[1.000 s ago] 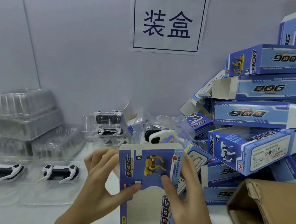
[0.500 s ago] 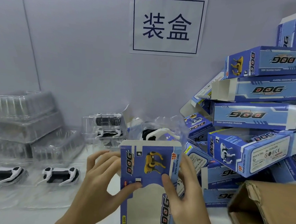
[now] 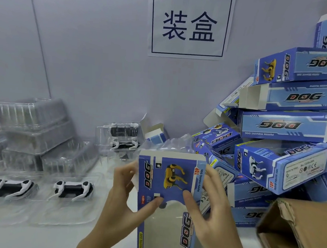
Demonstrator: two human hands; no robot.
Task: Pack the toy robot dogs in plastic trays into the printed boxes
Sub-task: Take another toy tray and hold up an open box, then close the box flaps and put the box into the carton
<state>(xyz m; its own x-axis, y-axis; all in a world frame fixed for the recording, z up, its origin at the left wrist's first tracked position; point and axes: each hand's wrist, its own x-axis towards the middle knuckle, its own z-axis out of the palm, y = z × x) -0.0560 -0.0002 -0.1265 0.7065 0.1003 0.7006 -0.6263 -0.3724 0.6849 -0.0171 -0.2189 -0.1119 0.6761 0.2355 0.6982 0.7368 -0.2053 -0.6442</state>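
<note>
While both thumbs press its printed front, the left hand and right hand grip the upright blue DOG box by its sides.

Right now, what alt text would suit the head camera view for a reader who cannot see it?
Both hands, left hand and right hand, hold an upright blue printed box. Toy dogs in clear trays lie left; more boxes pile right.

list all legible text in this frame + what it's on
"装盒": white paper sign on the wall.
"DOG", "TOP", "FUNNY MOVING DOG": held box, gripped by the left hand and right hand.
"DOG", "FUNNY MOVING DOG": stacked boxes on the right, several upside down.
"TOP", "FUNNY MOVING DOG": box with a white dog picture.
Fine print on that box's end label: too small to read.
</note>
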